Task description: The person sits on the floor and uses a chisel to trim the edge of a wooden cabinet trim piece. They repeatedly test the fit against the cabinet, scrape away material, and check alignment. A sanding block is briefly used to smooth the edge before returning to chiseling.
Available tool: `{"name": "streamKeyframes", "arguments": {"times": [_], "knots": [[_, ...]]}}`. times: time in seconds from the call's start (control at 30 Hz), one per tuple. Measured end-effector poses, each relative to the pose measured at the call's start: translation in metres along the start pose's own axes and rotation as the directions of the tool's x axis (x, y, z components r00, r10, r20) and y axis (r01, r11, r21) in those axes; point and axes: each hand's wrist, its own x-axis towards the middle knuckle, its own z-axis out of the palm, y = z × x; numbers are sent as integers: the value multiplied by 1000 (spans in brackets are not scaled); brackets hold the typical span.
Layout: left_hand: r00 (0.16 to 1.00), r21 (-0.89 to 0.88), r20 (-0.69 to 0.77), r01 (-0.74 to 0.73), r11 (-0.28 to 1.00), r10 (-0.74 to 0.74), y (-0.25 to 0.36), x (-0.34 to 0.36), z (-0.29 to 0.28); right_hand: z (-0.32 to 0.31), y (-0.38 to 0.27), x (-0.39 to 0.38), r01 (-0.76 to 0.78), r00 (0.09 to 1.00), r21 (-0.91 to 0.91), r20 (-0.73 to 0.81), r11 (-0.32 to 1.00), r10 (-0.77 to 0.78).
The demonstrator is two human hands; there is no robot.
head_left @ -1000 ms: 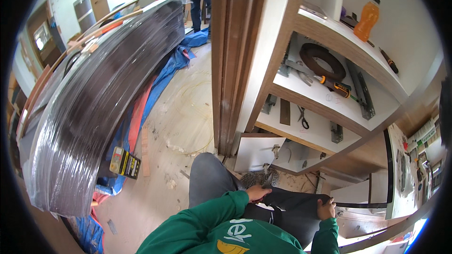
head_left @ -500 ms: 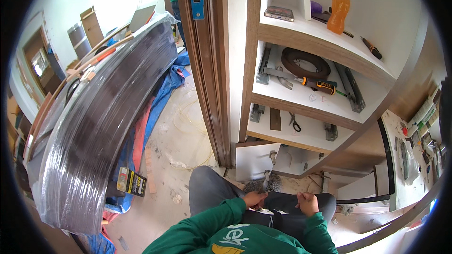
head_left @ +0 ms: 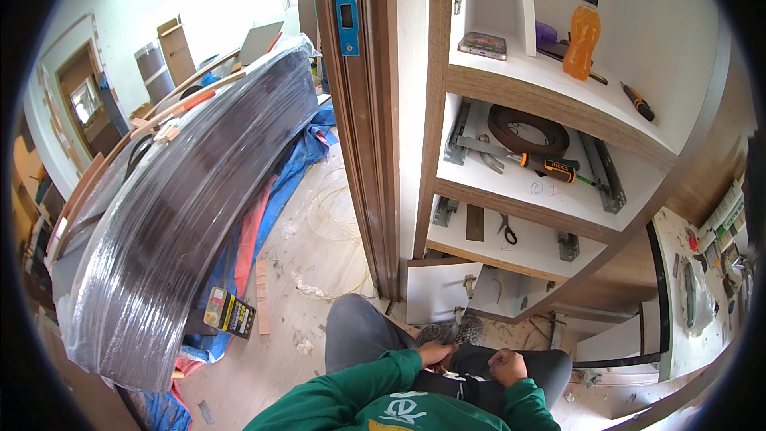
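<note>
My left hand [head_left: 436,355] is held low above my lap, its fingers curled and pressed together. Whatever is in it, if anything, is too small to make out. To its right, over my right leg, my right hand [head_left: 507,367] is closed with the fingers bent in; I cannot see what it holds. The hands are apart. Just beyond the left hand, a small white cabinet door [head_left: 437,292] hangs open with metal hinges [head_left: 469,280] on it. Part of a patterned grey shoe [head_left: 461,330] shows below that door.
A shelf unit on the right holds an orange drink bottle [head_left: 582,38], a phone [head_left: 483,45], a roll of brown edging [head_left: 528,129], a screwdriver [head_left: 550,168] and scissors [head_left: 508,229]. A brown door frame [head_left: 371,128] and a plastic-wrapped curved panel [head_left: 191,207] stand to the left.
The view has tilted, so the surroundings sit lower and further right. My right hand has come a little closer to my left. A person in green at the back is no longer visible.
</note>
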Motion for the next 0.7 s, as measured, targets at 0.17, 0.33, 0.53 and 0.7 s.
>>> {"name": "streamKeyframes", "arguments": {"times": [0.17, 0.33, 0.53, 0.7], "knots": [[956, 349, -119, -213, 913, 268, 18, -16, 6, 4, -1, 5, -5, 998, -126, -59, 992, -2], [878, 400, -90, -400, 825, 469, 51, -45, 29, -8, -36, 6, -169, 943, 499, 331, 850, -7], [749, 598, -6, -528, 603, 662, 99, -80, 52, 12, -105, 7, 50, 999, 690, -24, 722, -46], [778, 670, 101, -514, 535, 620, 111, -96, 49, -9, -134, 13, 103, 975, 771, -204, 628, 91]]}}
